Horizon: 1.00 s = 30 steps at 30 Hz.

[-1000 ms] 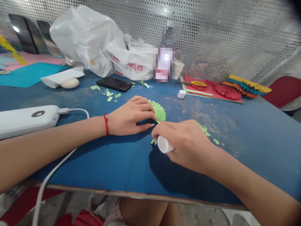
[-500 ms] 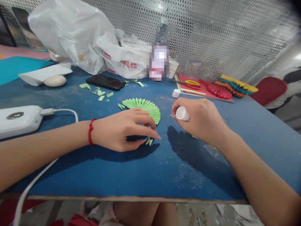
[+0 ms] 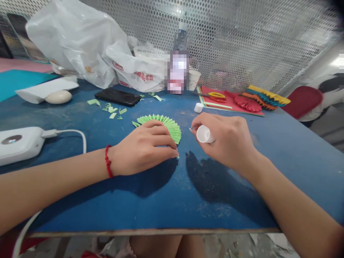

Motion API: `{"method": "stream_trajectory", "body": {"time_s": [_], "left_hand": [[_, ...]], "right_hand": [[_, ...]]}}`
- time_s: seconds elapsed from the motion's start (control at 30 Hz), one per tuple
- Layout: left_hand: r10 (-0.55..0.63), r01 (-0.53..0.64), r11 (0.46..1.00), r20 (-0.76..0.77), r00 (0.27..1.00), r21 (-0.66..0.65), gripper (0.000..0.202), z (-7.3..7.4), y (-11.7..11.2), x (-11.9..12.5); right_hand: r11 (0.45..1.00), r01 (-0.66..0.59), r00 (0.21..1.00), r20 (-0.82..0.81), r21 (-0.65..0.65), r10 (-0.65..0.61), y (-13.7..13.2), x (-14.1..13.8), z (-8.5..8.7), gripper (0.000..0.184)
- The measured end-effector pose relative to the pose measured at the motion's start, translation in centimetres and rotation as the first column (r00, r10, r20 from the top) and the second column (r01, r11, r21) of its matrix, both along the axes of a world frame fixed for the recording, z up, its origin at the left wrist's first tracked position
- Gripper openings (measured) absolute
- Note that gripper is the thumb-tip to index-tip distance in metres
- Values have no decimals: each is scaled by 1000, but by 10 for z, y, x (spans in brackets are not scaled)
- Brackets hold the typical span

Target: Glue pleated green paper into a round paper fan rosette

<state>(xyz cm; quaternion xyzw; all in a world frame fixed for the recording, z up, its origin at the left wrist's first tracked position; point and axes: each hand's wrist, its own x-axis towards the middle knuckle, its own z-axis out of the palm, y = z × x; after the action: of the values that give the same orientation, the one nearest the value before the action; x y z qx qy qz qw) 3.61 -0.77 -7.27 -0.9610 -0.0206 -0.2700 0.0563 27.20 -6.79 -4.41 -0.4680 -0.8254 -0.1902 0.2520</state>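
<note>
My right hand (image 3: pixel 228 139) is closed around a white glue stick (image 3: pixel 204 134), one round end facing me, held above the blue table. A small white cap (image 3: pixel 198 107) lies on the table just beyond that hand. My left hand (image 3: pixel 146 148), with a red cord bracelet (image 3: pixel 108 161) at the wrist, pinches thumb and fingers together. A tiny bit of a green paper scrap (image 3: pixel 177 156) shows at its fingertips; the rest is hidden. Behind those fingers lies a pleated green paper fan (image 3: pixel 172 127), partly covered by the hand.
Green paper scraps (image 3: pixel 111 109) lie near a black phone (image 3: pixel 117 97). Yellow-handled scissors (image 3: pixel 217 96) rest on red paper (image 3: pixel 242 109), beside folded colored paper (image 3: pixel 268 96). A white device (image 3: pixel 21 145) with a cable is at left. Plastic bags (image 3: pixel 77 43) stand at the back.
My left fingers have closed together where green scraps lay beneath them, and those scraps no longer show on the table. The right hand still holds the glue stick; the view has shifted slightly.
</note>
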Motion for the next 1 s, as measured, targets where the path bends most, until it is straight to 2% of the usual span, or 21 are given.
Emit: {"method": "stream_trajectory", "body": {"time_s": [0.13,0.3,0.37,0.6,0.7,0.83,1.0], "left_hand": [[-4,3,1000,-26,1000,-3,18,-4,1,2],[-49,38,988,-67,997,-148,13,-6,1,-3],[-48,39,988,-56,997,-153,14,-7,2,-4],[38,-39,996,22,999,79,20,-12,-3,3],[35,-33,997,-26,999,74,17,-11,-8,5],[-22,26,993,-36,999,117,22,-7,-13,3],[-100,98,944,-9,995,316,22,-4,-26,1]], "right_hand": [[997,-75,996,-53,27,76,-6,-7,-2,12],[995,-103,991,-89,-6,102,-6,-7,-5,14],[995,-94,992,-86,-28,92,-4,-7,-6,15],[995,-91,993,-76,-32,88,-6,-10,-9,15],[994,-104,992,-70,-25,102,-8,-12,-10,16],[993,-113,992,-66,-18,111,-9,-13,-10,18],[992,-123,990,-70,-6,123,-8,-11,-10,19]]}}
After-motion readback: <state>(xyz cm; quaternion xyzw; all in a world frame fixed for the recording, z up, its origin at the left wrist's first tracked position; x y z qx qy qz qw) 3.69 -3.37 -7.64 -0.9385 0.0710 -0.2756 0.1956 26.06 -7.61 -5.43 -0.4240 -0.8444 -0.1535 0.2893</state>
